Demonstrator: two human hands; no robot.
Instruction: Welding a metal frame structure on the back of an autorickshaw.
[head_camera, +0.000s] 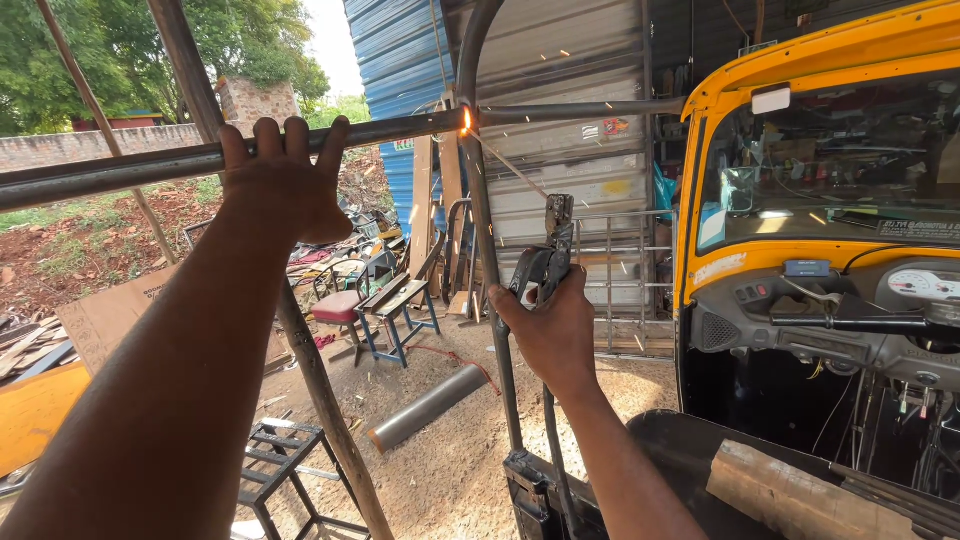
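My left hand (283, 176) grips a horizontal steel pipe (120, 170) that runs from the left edge to a joint with a curved upright pipe (482, 230). A bright orange spark (466, 120) glows at that joint. My right hand (548, 325) is shut on a welding electrode holder (546, 262); its thin rod (510, 165) slants up to the glowing joint. A cable (553, 450) hangs down from the holder below my wrist.
A yellow three-wheeler cab (800, 60) with windscreen and dashboard fills the right. Below lie a grey pipe (428, 407) on the sandy ground, a small metal frame stool (285, 455), a bench (398, 305) and scrap. A slanted steel post (320, 390) crosses the foreground.
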